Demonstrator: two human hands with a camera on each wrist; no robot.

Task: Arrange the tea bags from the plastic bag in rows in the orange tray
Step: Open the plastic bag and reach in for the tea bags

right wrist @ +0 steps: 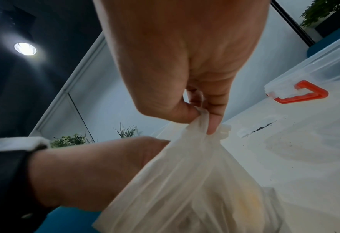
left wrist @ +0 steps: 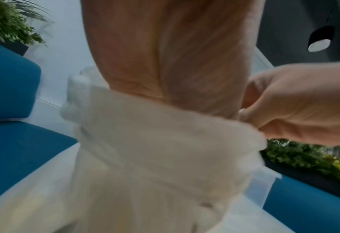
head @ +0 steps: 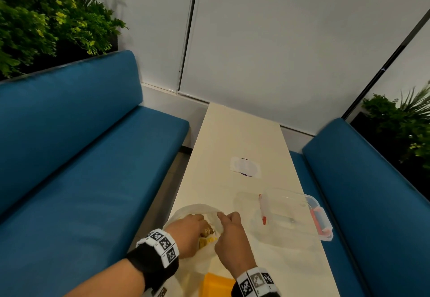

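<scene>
The tea bags (head: 207, 238) are inside the plastic bag (head: 197, 210), showing only as a yellow and gold patch through the thin film at the bag's mouth; how many there are cannot be told. The bag sits on the near end of the cream table (head: 232, 134), and the orange tray (head: 217, 285) lies just beside it toward the person, partly covered by the bag's lower folds and the right wrist. The left hand (head: 188, 231) is plunged into the bag's opening; its fingers are hidden by the film in every view, so whether they are closed on a tea bag cannot be told. The right hand (right wrist: 185, 66) pinches the rim of the bag between thumb and forefinger and lifts it, holding the mouth open. The step in hand looks to be drawing tea bags out, and it will likely go best if the right hand holds the rim taut and high so the film does not collapse round the left wrist, while the left takes only a few bags at once and withdraws straight up through the opening. The film is light and will probably drag along if the pinch slackens. Farther right stands a clear container (head: 290, 215) with red clips, apart from the bag; blue benches (head: 81, 157) flank the table.
</scene>
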